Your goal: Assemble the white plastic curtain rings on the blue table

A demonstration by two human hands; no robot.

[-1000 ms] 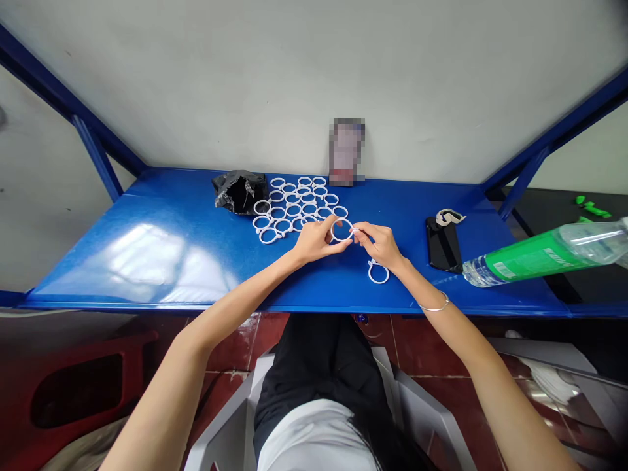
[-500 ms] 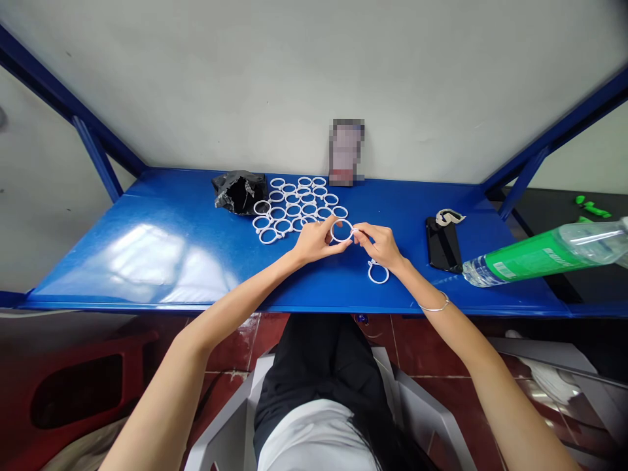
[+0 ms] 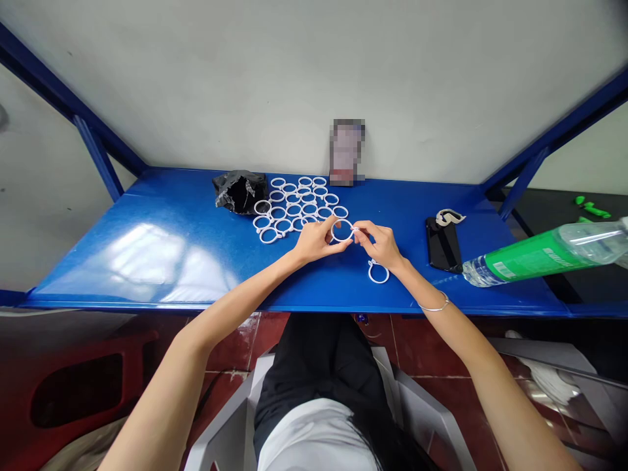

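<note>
A white curtain ring (image 3: 342,220) is held just above the blue table between both hands. My left hand (image 3: 316,241) grips its left side, with thumb and fingers curved around the rim. On the ring's right side, my right hand (image 3: 379,242) pinches the small knob where the ring has its eyelet; the fingertips partly hide it. Another white ring (image 3: 378,272) lies on the table just below my right hand. Beyond my left hand, several more white rings (image 3: 294,210) lie flat in a loose cluster.
A crumpled black plastic bag (image 3: 240,191) stands open left of the cluster. To the right lie a black phone (image 3: 443,246) and a white looped object (image 3: 450,217). A green-labelled bottle (image 3: 544,254) is at far right. A blurred upright panel (image 3: 346,152) leans against the wall.
</note>
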